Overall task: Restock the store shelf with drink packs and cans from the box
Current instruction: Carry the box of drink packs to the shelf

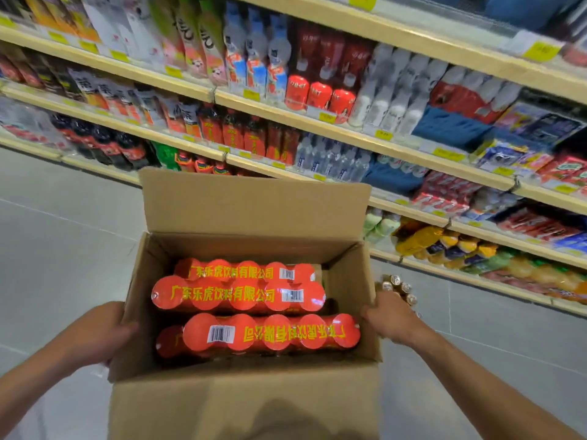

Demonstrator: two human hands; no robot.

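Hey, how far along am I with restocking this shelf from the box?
Barely started, it seems. Done: the box is open, facing the stocked shelf. In hand: the left hand and right hand grip its sides. Left: three orange drink packs lie inside, none lifted; the box's far end is bare, so some may have gone out.

One open box point(241, 401). Two hands grip it, the left hand point(101, 331) and the right hand point(389, 315), one at each side wall. Between the left and right fingers, inside the box, lie three shrink-wrapped packs point(238, 295) of orange-topped drinks, each with one barcode label. Two packs lie beyond the fingertips, one level with them. Just past the right fingers is one cluster of small gold-capped bottles point(398, 287), about five caps showing, blurred. Far above the fingers, three red cans point(319, 95) stand in a row on the shelf point(349, 134).
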